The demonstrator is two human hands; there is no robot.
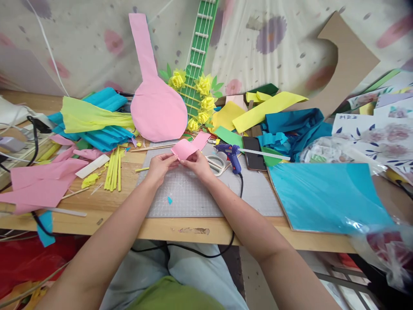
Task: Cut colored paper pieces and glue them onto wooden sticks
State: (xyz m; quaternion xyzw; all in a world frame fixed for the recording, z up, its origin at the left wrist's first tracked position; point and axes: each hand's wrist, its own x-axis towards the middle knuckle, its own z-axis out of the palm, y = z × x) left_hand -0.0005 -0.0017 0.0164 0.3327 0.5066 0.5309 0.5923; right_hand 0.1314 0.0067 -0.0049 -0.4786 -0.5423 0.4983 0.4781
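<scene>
A curled pink paper strip is pinched between my two hands above the grey cutting mat. My left hand has its fingers closed on the strip's lower left edge, and my right hand grips its lower right edge. The far end of the strip points up and to the right. White-handled scissors lie just right of my right hand, beside a purple glue gun with a white glue stick. Behind the hands stand a pink lute-shaped piece and a green stringed one with yellow paper flowers.
Blue and yellow crepe paper, pink paper and yellow strips lie at the left. A phone, dark blue paper and a large blue sheet lie right. The glue gun's black cord hangs over the table's front edge.
</scene>
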